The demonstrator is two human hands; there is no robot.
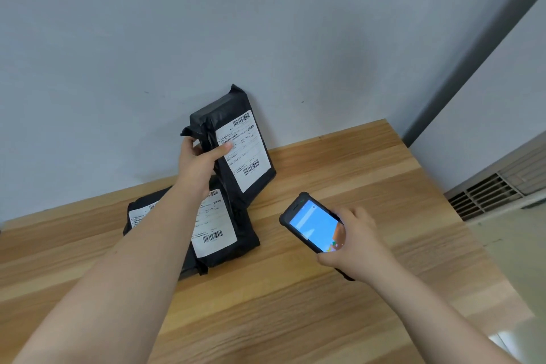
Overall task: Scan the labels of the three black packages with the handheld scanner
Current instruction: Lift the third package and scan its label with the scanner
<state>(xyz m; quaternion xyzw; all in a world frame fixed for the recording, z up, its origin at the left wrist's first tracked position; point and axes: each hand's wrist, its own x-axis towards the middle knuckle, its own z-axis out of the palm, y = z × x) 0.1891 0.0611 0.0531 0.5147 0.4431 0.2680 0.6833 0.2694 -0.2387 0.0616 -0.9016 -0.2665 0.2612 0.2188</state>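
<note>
My left hand point(198, 162) grips a black package point(236, 145) by its left edge and holds it upright above the table, its white barcode label facing me, thumb on the label. Two more black packages lie flat below it: one point(227, 233) shows its label, the other point(141, 210) is partly hidden under my left forearm. To the right, my right hand point(359, 242) holds the handheld scanner point(313, 224), a black phone-like device with a lit blue screen facing up, its top end pointing toward the packages.
The wooden table point(339, 174) stands against a pale wall. Beyond its right edge a white unit with a vent grille point(487, 195) sits low by the floor.
</note>
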